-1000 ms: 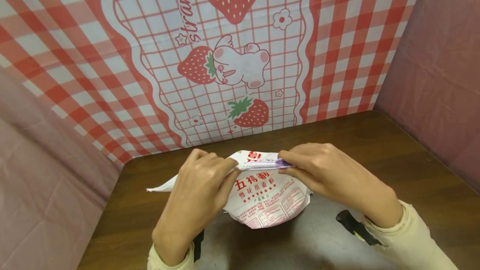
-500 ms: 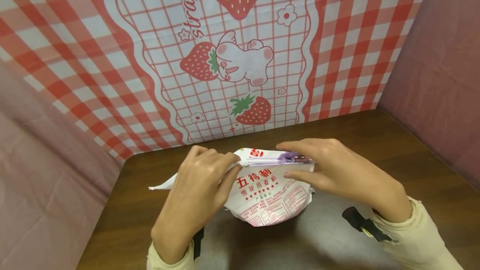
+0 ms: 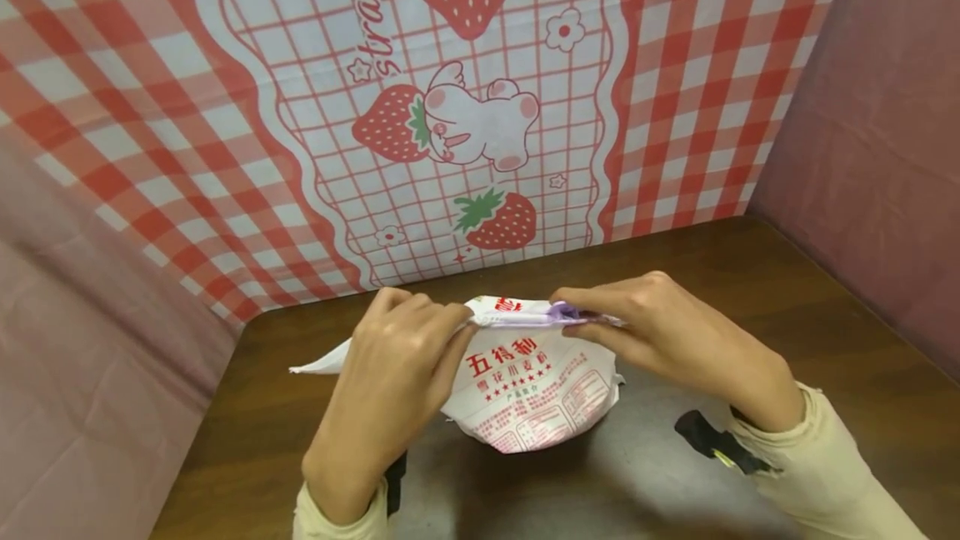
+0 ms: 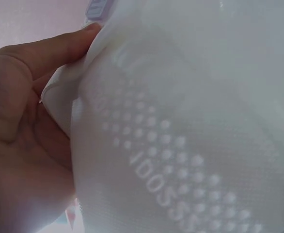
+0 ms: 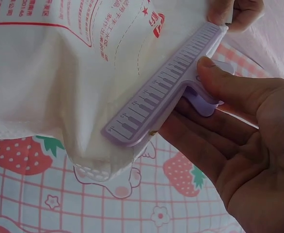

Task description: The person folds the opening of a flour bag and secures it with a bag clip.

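Observation:
A white flour bag (image 3: pixel 525 398) with red print is held up above the table, its top rolled over. My left hand (image 3: pixel 397 373) pinches the left part of that fold; in the left wrist view its thumb (image 4: pixel 59 51) presses against the white material. A purple sealing clip (image 5: pixel 166 80) with a piano-key pattern lies along the folded edge. My right hand (image 5: pixel 258 145) holds the clip at its lever, thumb on the near side and fingers behind. A white corner (image 3: pixel 322 361) of the bag sticks out past my left hand.
The bag hangs over a dark wooden table (image 3: pixel 750 298) with a grey mat (image 3: pixel 645 473) at its near side. Behind stands a strawberry-print checked cloth (image 3: pixel 285 65); pink curtains (image 3: pixel 885 148) flank both sides.
Half a second ago my right thumb and fingers were spread apart around the clip; now they have closed on it again. My left hand keeps its grip on the bag.

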Action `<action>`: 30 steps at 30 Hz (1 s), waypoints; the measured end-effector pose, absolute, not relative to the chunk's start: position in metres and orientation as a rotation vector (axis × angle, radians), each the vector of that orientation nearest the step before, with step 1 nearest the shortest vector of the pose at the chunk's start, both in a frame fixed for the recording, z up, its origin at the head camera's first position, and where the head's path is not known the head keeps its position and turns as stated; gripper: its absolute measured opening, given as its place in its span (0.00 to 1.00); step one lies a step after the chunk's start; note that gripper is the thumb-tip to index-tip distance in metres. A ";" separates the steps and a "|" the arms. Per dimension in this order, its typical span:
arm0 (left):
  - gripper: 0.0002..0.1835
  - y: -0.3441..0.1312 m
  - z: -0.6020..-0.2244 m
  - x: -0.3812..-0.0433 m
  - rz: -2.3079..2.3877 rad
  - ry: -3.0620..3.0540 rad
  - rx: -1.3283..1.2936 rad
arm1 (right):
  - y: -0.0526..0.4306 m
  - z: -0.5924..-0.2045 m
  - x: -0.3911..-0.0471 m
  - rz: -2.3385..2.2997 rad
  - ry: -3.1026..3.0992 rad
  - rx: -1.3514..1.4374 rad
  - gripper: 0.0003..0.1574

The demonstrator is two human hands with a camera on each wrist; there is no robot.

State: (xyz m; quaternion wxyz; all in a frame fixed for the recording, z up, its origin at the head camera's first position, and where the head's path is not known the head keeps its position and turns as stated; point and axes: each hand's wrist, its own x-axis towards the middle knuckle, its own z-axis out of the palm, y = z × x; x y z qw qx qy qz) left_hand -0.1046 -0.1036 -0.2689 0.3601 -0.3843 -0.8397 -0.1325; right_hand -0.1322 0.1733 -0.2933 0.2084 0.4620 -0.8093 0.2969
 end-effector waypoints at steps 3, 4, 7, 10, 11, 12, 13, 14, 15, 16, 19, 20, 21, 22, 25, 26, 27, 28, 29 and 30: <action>0.02 -0.101 -0.269 -0.106 -0.324 -2.122 -1.013 | 0.174 -0.295 -0.133 0.842 -2.249 1.283 0.20; 0.02 -0.101 -0.270 -0.106 -0.318 -2.113 -1.019 | 0.173 -0.296 -0.133 0.847 -2.252 1.286 0.19; 0.02 -0.100 -0.270 -0.107 -0.312 -2.105 -1.025 | 0.173 -0.296 -0.134 0.867 -2.270 1.292 0.18; 0.02 -0.100 -0.270 -0.107 -0.316 -2.115 -1.021 | 0.173 -0.296 -0.134 0.858 -2.317 1.279 0.16; 0.02 -0.100 -0.270 -0.107 -0.322 -2.120 -1.017 | 0.173 -0.295 -0.135 0.854 -2.339 1.270 0.16; 0.02 -0.100 -0.270 -0.107 -0.328 -2.123 -1.013 | 0.174 -0.295 -0.136 0.848 -2.362 1.260 0.16; 0.02 -0.101 -0.270 -0.107 -0.336 -2.127 -1.009 | 0.174 -0.294 -0.137 0.848 -2.381 1.248 0.16; 0.02 -0.101 -0.270 -0.107 -0.345 -2.131 -1.005 | 0.175 -0.293 -0.138 0.848 -2.397 1.233 0.18; 0.02 -0.101 -0.270 -0.108 -0.356 -2.135 -1.002 | 0.177 -0.292 -0.140 0.852 -2.403 1.217 0.19; 0.02 -0.101 -0.270 -0.108 -0.364 -2.139 -0.999 | 0.179 -0.291 -0.141 0.867 -2.403 1.198 0.21; 0.02 -0.102 -0.270 -0.108 -0.379 -2.154 -0.997 | 0.186 -0.286 -0.142 0.977 -2.355 1.147 0.24; 0.02 -0.102 -0.270 -0.108 -0.382 -2.159 -0.994 | 0.188 -0.285 -0.141 0.997 -2.333 1.129 0.24; 0.02 -0.102 -0.269 -0.108 -0.385 -2.165 -0.993 | 0.190 -0.283 -0.140 1.020 -2.313 1.120 0.25; 0.03 -0.103 -0.269 -0.108 -0.389 -2.172 -0.990 | 0.190 -0.282 -0.139 1.031 -2.299 1.116 0.25; 0.06 -0.102 -0.268 -0.107 -0.406 -2.189 -0.975 | 0.186 -0.282 -0.136 0.974 -2.281 1.146 0.25; 0.07 -0.102 -0.268 -0.106 -0.410 -2.190 -0.970 | 0.184 -0.283 -0.135 0.941 -2.287 1.162 0.26; 0.08 -0.102 -0.268 -0.106 -0.411 -2.191 -0.967 | 0.180 -0.285 -0.135 0.915 -2.296 1.181 0.27; 0.08 -0.102 -0.268 -0.105 -0.411 -2.190 -0.964 | 0.177 -0.286 -0.134 0.882 -2.309 1.194 0.28; 0.08 -0.101 -0.268 -0.104 -0.407 -2.188 -0.964 | 0.174 -0.288 -0.133 0.858 -2.323 1.205 0.28; 0.08 -0.101 -0.269 -0.103 -0.401 -2.187 -0.964 | 0.172 -0.290 -0.132 0.841 -2.336 1.210 0.27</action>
